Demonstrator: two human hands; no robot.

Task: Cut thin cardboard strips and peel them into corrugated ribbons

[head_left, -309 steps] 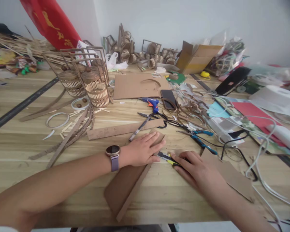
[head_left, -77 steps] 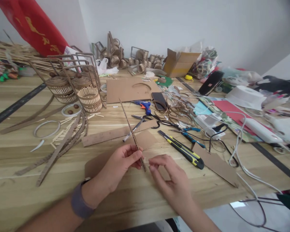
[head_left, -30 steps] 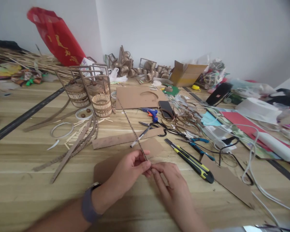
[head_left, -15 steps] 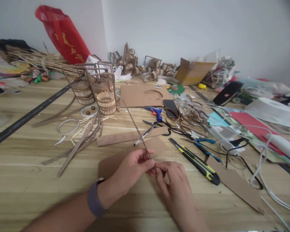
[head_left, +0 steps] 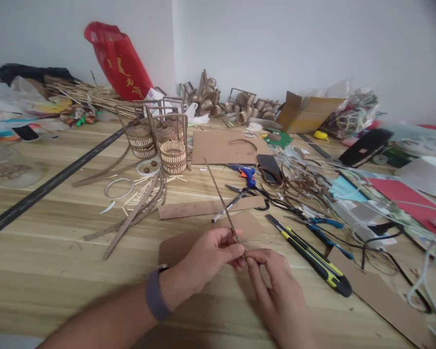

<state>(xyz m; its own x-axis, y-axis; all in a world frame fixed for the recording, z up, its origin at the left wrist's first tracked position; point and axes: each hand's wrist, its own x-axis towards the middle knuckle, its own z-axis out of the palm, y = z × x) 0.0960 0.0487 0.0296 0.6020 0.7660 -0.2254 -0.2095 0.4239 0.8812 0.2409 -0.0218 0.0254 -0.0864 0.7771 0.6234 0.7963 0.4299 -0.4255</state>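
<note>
A thin strip of corrugated cardboard (head_left: pixel 221 198) slants up and away from my fingers, its wavy cut edge showing. My left hand (head_left: pixel 212 254) pinches it near its lower end between thumb and fingers. Close beside, my right hand (head_left: pixel 276 286) pinches the very end of the strip with thumb and forefinger. Both hands are just above the wooden table (head_left: pixel 131 286). Beneath and beyond the hands lie a brown cardboard piece (head_left: pixel 249 225), a pen (head_left: pixel 227 208) and a long cardboard strip (head_left: pixel 189 209).
To the right lie a yellow-black utility knife (head_left: pixel 308 254), pliers (head_left: pixel 327 232), scissors (head_left: pixel 272 201) and a blue glue gun (head_left: pixel 247 174). Small slatted baskets (head_left: pixel 173 157) stand at the left, near loose sticks (head_left: pixel 134 196) and a white ring (head_left: pixel 119 188). A cardboard sheet (head_left: pixel 218 145) lies behind.
The camera view has turned slightly left, so the scene sits further right and a little lower. Both hands keep their pinch on the strip, with little visible movement between them.
</note>
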